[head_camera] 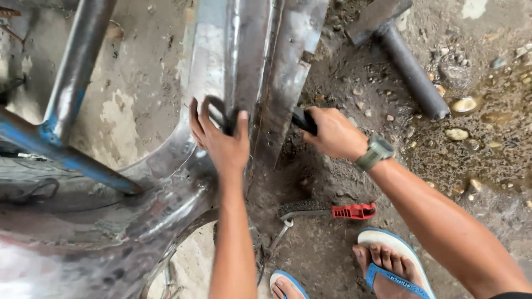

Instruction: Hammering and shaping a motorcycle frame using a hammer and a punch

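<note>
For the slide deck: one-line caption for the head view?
Left hand braces a bare metal body panel while right hand grips a dark tool handle at its edge, wire brush lying on dirt.

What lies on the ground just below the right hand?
Below the right hand lie a wire brush with a red handle and a wrench on dirt. The wrench's lower end is hidden behind the left forearm.

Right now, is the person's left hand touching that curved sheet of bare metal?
Touching. The head view shows the left hand pressed onto the curved metal panel, its fingers spread flat on the surface and the thumb hooked over a raised fold, with no gap visible.
</note>
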